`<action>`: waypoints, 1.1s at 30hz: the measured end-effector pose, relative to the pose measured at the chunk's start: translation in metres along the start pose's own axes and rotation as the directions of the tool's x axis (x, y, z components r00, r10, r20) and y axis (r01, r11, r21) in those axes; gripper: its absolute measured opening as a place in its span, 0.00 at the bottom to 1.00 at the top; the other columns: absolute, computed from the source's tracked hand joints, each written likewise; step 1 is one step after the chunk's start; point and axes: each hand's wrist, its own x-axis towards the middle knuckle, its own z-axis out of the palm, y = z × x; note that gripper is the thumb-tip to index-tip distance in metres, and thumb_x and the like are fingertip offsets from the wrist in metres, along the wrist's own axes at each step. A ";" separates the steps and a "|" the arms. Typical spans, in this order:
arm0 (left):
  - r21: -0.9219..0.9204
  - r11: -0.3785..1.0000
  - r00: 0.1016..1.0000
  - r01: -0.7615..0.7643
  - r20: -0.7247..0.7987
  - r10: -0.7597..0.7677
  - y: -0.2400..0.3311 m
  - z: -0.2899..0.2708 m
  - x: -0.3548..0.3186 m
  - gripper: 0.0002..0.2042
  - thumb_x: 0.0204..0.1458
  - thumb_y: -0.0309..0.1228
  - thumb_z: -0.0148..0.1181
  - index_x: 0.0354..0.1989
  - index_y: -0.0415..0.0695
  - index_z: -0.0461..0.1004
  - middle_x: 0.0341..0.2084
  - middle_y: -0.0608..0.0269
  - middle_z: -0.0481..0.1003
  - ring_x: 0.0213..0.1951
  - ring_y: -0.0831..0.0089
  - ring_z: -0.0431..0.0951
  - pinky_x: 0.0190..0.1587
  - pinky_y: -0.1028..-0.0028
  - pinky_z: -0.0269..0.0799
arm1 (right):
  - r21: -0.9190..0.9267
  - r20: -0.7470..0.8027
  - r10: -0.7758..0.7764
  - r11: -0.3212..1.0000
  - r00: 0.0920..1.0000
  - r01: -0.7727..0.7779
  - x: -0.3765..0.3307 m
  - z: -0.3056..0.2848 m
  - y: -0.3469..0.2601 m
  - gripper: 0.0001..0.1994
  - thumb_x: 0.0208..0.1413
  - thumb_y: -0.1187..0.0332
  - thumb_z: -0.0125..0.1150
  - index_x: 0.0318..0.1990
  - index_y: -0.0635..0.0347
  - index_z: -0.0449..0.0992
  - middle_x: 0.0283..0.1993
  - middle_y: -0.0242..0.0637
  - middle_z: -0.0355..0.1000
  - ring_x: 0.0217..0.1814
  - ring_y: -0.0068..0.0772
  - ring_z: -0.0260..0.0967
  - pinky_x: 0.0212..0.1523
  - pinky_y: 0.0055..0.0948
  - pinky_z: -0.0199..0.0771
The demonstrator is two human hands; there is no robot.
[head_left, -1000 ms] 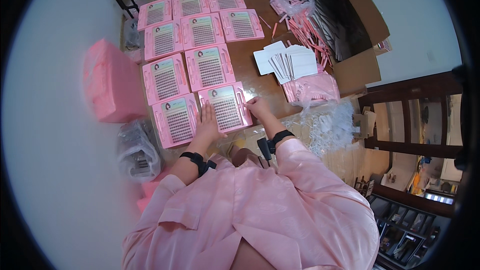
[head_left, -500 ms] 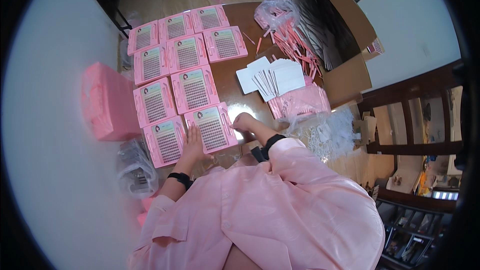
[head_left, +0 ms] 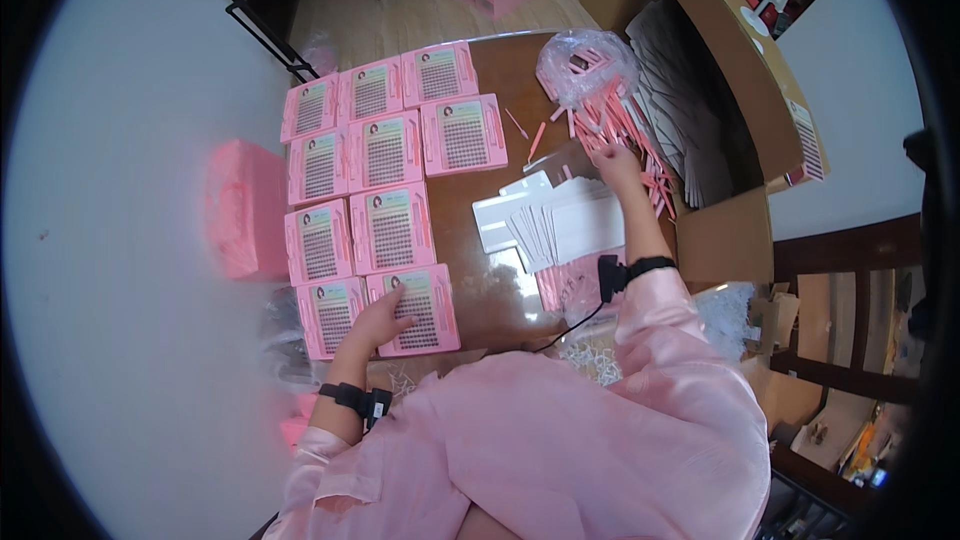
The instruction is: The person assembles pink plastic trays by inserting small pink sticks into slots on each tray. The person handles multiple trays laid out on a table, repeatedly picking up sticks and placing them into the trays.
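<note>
My left hand (head_left: 382,318) lies with fingers apart on the nearest pink false-eyelash tray (head_left: 428,312), whose card bears rows of dark lash clusters. Several more such trays (head_left: 385,148) lie in rows on the left half of the table. Reaching far right, my right hand (head_left: 617,166) is at the near edge of a heap of slender pink sticks (head_left: 602,120). Its fingers are bent together; whatever is between them is too small to make out. Just below that hand, a fanned stack of white cards (head_left: 575,220) lies on the table.
A clear plastic bag (head_left: 585,65) covers part of the stick heap. An open cardboard box (head_left: 725,225) with flat grey sheets stands at the right edge. Pink wrapped packs (head_left: 570,285) lie near the cards. Two loose sticks (head_left: 537,140) lie mid-table. A pink bundle (head_left: 245,210) stands against the left wall.
My right hand has left the nearest tray's right edge and gone up and right to the pink sticks. My left hand has shifted from that tray's left edge onto its card.
</note>
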 end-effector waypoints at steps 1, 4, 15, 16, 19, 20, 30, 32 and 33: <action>-0.046 0.997 0.998 0.054 -0.008 -0.054 0.013 -0.006 0.004 0.39 0.50 0.39 0.69 0.68 0.35 0.59 0.59 0.39 0.70 0.62 0.50 0.69 0.64 0.66 0.64 | 0.027 0.046 -0.083 0.996 0.995 0.082 0.014 0.017 -0.017 0.14 0.51 0.59 0.67 0.31 0.62 0.80 0.25 0.41 0.77 0.29 0.36 0.77 0.33 0.37 0.75; -0.007 0.997 0.995 0.080 -0.059 -0.080 0.050 -0.016 0.019 0.31 0.52 0.41 0.66 0.61 0.36 0.69 0.52 0.41 0.75 0.55 0.50 0.76 0.58 0.63 0.70 | -0.181 0.311 -0.177 0.953 0.934 0.242 0.049 0.072 -0.070 0.16 0.52 0.56 0.66 0.36 0.61 0.83 0.33 0.51 0.79 0.39 0.49 0.79 0.43 0.44 0.78; -0.539 0.833 0.977 0.126 -0.078 -0.198 0.099 0.104 0.147 0.15 0.56 0.28 0.58 0.52 0.39 0.73 0.32 0.59 0.79 0.36 0.69 0.79 0.40 0.72 0.74 | -0.409 0.289 0.156 0.912 0.945 -0.025 0.080 0.139 -0.097 0.15 0.58 0.66 0.56 0.50 0.59 0.81 0.51 0.48 0.78 0.56 0.50 0.75 0.54 0.44 0.77; -0.624 0.780 0.978 0.057 -0.121 -0.168 0.099 0.113 0.156 0.15 0.56 0.26 0.56 0.52 0.38 0.73 0.33 0.57 0.79 0.36 0.68 0.79 0.41 0.71 0.74 | -0.373 0.255 0.088 0.928 0.963 0.014 0.074 0.130 -0.097 0.12 0.57 0.64 0.59 0.43 0.60 0.82 0.42 0.45 0.80 0.44 0.42 0.79 0.46 0.40 0.78; -0.728 0.682 0.977 -0.073 -0.189 -0.097 0.102 0.118 0.173 0.14 0.56 0.22 0.52 0.51 0.37 0.73 0.35 0.55 0.80 0.36 0.67 0.78 0.43 0.69 0.73 | 0.160 0.426 -0.137 0.984 0.894 0.074 0.029 0.084 -0.084 0.10 0.56 0.63 0.62 0.35 0.61 0.80 0.36 0.39 0.78 0.37 0.31 0.75 0.40 0.34 0.75; -0.684 0.717 0.976 -0.131 -0.217 -0.029 0.103 0.111 0.177 0.14 0.56 0.22 0.51 0.50 0.37 0.74 0.35 0.56 0.80 0.36 0.68 0.78 0.44 0.70 0.73 | 0.266 0.548 -0.244 0.958 0.800 0.109 0.006 0.065 -0.076 0.08 0.58 0.64 0.62 0.35 0.59 0.78 0.35 0.34 0.75 0.37 0.25 0.72 0.41 0.27 0.73; -0.746 0.628 0.973 -0.223 -0.127 0.194 0.135 0.052 0.218 0.18 0.59 0.20 0.46 0.57 0.39 0.73 0.39 0.65 0.76 0.38 0.78 0.73 0.46 0.79 0.70 | -0.057 0.850 -0.197 0.888 0.489 0.456 -0.225 0.084 -0.031 0.07 0.52 0.70 0.61 0.31 0.67 0.76 0.51 0.52 0.73 0.52 0.52 0.71 0.54 0.41 0.71; -0.739 0.636 0.974 -0.223 -0.147 0.170 0.128 0.056 0.225 0.20 0.59 0.20 0.47 0.59 0.41 0.73 0.39 0.64 0.77 0.37 0.77 0.74 0.45 0.78 0.71 | -0.036 0.619 -0.392 0.851 0.681 0.523 -0.223 0.088 -0.024 0.05 0.50 0.73 0.61 0.30 0.67 0.73 0.56 0.56 0.69 0.56 0.59 0.66 0.58 0.43 0.67; -0.671 0.698 0.968 -0.249 -0.204 0.149 0.120 0.061 0.225 0.19 0.59 0.21 0.48 0.59 0.40 0.73 0.38 0.62 0.78 0.37 0.75 0.75 0.45 0.77 0.72 | -0.054 0.485 -0.457 0.835 0.745 0.547 -0.220 0.086 -0.022 0.05 0.49 0.75 0.60 0.30 0.67 0.71 0.58 0.58 0.67 0.59 0.62 0.64 0.60 0.44 0.66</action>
